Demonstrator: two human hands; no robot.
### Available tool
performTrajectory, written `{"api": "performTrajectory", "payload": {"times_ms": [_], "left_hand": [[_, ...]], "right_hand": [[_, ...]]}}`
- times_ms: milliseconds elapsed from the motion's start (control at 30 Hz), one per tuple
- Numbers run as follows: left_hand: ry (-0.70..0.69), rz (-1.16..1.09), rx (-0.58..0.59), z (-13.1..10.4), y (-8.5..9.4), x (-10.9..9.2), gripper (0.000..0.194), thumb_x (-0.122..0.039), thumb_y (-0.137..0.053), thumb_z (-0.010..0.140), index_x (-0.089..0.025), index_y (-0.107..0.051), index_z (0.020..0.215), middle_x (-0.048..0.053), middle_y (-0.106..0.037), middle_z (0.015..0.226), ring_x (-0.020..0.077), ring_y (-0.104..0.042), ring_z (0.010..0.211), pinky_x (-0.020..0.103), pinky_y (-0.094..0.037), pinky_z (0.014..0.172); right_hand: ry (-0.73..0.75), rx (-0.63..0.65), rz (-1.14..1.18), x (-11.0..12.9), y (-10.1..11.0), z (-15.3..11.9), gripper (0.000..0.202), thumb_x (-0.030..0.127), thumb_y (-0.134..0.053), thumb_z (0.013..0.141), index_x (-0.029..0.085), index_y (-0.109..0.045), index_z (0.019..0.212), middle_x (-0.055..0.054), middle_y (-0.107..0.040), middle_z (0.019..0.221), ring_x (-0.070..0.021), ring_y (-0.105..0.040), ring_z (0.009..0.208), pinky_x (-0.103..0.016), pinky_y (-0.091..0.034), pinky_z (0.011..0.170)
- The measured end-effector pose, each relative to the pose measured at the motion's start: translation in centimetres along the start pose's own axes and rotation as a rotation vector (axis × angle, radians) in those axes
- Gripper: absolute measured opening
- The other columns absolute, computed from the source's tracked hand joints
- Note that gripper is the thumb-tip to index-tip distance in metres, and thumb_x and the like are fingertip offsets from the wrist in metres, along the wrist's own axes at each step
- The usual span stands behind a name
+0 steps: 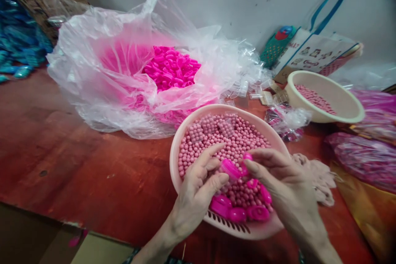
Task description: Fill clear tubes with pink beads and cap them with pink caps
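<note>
Both my hands are over a pale pink basin (177,165) holding many round pink beads (244,132). Thumb and fingers of my left hand (199,185) close on a bright pink plastic piece (231,169). Beside it, my right hand (284,177) pinches a smaller glossy pink plastic piece (246,157); the two pieces are close together, and I cannot tell whether they are joined. Several more glossy pink pieces (238,214) lie on the beads at the near side. Small clear containers (195,131) with beads rest toward the far side.
Behind the basin, a large clear plastic bag (93,90) lies open, full of bright pink pieces (173,68). Clear plastic parts (243,86) lie beside it. A cream bowl (328,113) with beads, a bag with a blue handle (328,10) and wrapped packs (365,159) occupy the right side.
</note>
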State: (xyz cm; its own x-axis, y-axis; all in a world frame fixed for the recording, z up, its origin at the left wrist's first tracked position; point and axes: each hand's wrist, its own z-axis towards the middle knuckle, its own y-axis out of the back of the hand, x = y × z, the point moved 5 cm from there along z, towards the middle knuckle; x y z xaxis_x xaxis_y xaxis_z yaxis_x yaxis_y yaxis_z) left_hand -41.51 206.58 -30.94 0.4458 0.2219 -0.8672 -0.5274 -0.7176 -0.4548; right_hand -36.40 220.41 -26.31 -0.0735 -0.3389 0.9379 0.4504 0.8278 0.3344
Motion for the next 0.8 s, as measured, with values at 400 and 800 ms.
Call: {"api": "performTrajectory", "payload": {"times_ms": [400, 800], "left_hand": [[-0.083, 0.039, -0.080, 0.0, 0.5, -0.2, 0.031, -0.024, -0.052, 0.088, -0.024, -0.055, 0.119, 0.003, -0.063, 0.109, 0.0151, -0.058, 0.097, 0.025, -0.044, 0.089], [-0.153, 0.044, -0.147, 0.1, 1.0, -0.5, 0.014, -0.022, -0.054, 0.087, -0.022, -0.058, 0.100, -0.001, -0.064, 0.090, 0.0080, -0.057, 0.077, 0.017, -0.045, 0.074]], "right_hand": [[0.716, 0.277, -1.038, 1.1, -4.8, -2.5, 0.054, 0.035, -0.044, 0.087, -0.001, -0.040, 0.126, -0.021, -0.058, 0.108, -0.0305, -0.056, 0.101, -0.039, -0.052, 0.083], [0.600, 0.343, -0.769, 0.3, -5.7, -1.4, 0.026, 0.020, -0.046, 0.081, 0.017, -0.050, 0.107, -0.009, -0.063, 0.086, -0.0223, -0.059, 0.070, -0.032, -0.049, 0.055]]}}
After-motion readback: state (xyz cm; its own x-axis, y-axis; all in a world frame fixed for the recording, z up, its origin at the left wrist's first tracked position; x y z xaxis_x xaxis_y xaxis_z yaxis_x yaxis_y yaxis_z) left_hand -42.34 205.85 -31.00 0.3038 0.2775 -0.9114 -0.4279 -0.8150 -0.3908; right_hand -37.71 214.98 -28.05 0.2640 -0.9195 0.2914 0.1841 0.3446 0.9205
